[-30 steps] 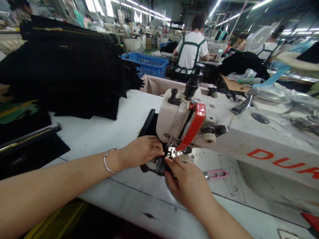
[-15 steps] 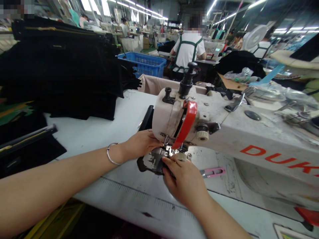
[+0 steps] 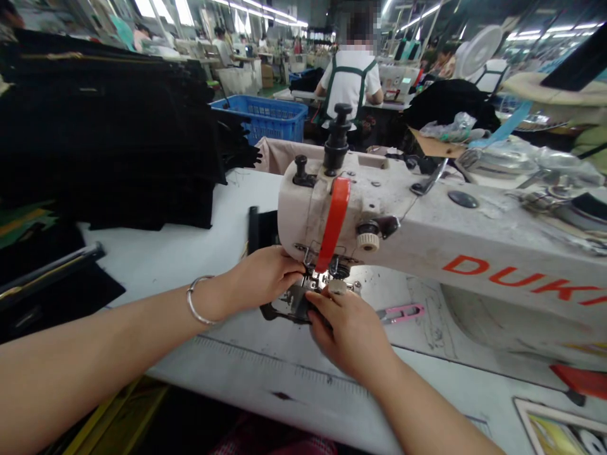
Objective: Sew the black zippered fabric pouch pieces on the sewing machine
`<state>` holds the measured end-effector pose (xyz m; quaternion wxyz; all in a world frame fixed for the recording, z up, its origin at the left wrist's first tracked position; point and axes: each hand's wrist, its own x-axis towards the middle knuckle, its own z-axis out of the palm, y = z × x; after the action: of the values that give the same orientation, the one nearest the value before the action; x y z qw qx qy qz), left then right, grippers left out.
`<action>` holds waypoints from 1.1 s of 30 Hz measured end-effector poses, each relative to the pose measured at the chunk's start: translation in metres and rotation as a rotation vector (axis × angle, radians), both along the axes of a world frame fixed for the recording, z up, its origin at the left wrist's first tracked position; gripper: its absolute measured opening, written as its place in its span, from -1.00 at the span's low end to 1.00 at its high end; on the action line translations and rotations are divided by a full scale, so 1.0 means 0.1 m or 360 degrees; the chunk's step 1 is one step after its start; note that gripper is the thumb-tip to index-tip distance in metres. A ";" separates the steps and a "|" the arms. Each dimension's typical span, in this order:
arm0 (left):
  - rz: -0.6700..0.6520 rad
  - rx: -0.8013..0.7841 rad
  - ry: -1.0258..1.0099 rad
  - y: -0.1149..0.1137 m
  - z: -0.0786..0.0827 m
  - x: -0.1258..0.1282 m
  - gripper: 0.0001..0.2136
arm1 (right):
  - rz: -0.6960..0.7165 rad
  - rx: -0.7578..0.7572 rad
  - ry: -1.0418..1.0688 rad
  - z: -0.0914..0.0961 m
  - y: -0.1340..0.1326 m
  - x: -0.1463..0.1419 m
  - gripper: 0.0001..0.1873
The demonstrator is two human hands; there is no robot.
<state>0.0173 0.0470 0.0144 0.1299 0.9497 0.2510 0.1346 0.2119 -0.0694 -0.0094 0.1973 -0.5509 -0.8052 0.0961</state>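
My left hand [image 3: 265,275] is closed at the left of the needle of a white sewing machine [image 3: 403,221], its fingertips beside the presser foot. A black fabric piece [image 3: 263,229] with a zipper edge shows behind that hand, partly hidden by the machine head, and the hand appears to grip it. In front of the presser foot, my right hand [image 3: 351,328] has thumb and fingers drawn together against a dark edge. What lies between them is hidden. Pink-handled thread snips [image 3: 403,313] lie just right of this hand.
A tall stack of black fabric pieces [image 3: 118,139] rises at the left, with a zippered black piece [image 3: 52,284] nearer me. Behind the machine are a blue basket [image 3: 265,117] and a person in a white shirt [image 3: 351,79]. A ruler scale [image 3: 284,365] runs along the table's front.
The black fabric piece behind the machine head has turned and more of it shows. My left hand has turned slightly with it; my right hand stays near the presser foot. The view has shifted a little.
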 end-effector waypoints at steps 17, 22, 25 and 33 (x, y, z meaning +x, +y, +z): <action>-0.0006 0.0063 -0.0101 -1.07 -0.07 -0.18 -0.69 | 0.0239 0.0060 0.0183 0.04 -0.11 0.11 -0.63; -0.0070 0.0184 -0.0079 -1.01 -0.12 -0.22 -0.67 | 0.0249 0.0098 0.0225 0.05 -0.13 0.10 -0.63; -0.0102 0.0157 -0.0105 -0.87 -0.13 -0.23 -0.71 | 0.0207 0.0094 0.0186 0.03 -0.13 0.08 -0.61; -0.0275 0.0244 -0.0206 -0.46 -0.19 -0.22 -0.71 | 0.0114 -0.0003 0.0038 0.06 -0.08 0.04 -0.56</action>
<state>-0.0049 0.0005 -0.0049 0.0839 0.9643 0.1482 0.2027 0.2159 -0.0770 -0.0034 0.2027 -0.5208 -0.8219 0.1104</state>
